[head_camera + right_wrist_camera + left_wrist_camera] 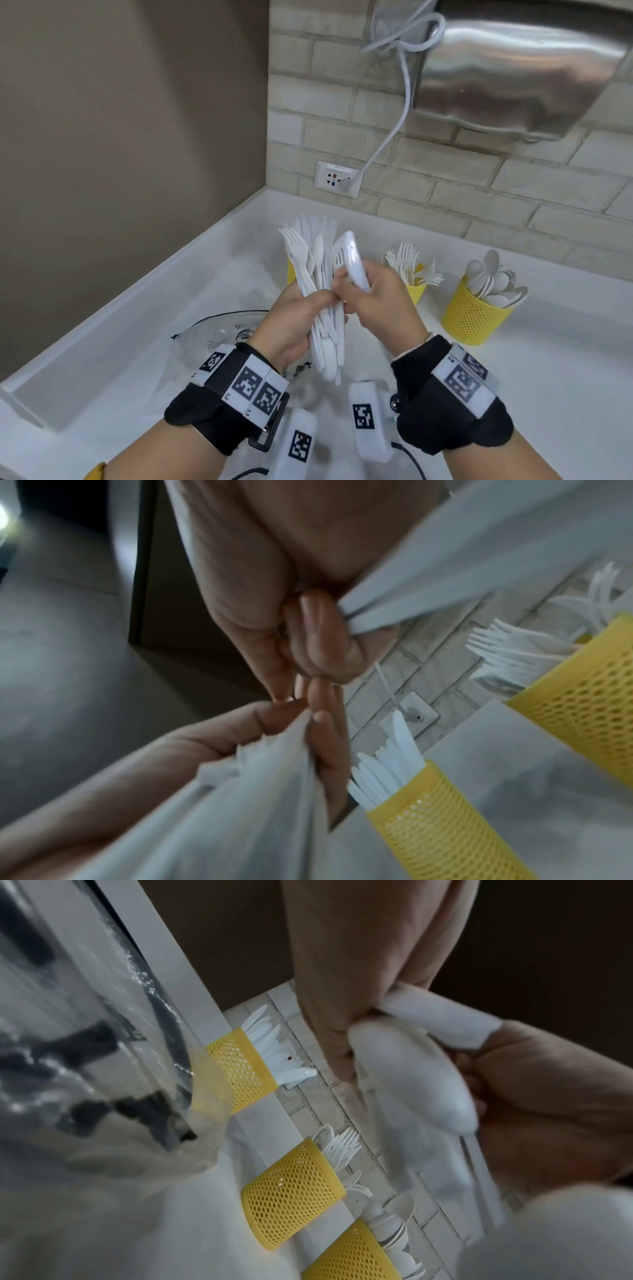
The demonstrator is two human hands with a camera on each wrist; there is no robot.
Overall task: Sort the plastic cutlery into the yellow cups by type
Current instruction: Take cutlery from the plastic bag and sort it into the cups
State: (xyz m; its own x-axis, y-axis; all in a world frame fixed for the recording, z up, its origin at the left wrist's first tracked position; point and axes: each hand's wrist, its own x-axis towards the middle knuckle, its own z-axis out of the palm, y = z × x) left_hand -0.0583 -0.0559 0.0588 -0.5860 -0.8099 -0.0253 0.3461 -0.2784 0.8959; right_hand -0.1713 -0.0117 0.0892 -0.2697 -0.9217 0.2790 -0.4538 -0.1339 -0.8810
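Note:
My left hand grips a bundle of mixed white plastic cutlery upright above the counter: forks, spoons and knives. My right hand touches the bundle and pinches one white piece, too blurred to tell its type. Three yellow mesh cups stand behind. The knife cup is mostly hidden by the bundle in the head view. The fork cup is in the middle and the spoon cup on the right. The right wrist view shows the pinched piece and the bundle.
A clear plastic bag lies on the white counter under my left wrist. A brick wall with an outlet and a hanging cable runs behind the cups. A steel dispenser hangs above, and a plain wall closes the left side.

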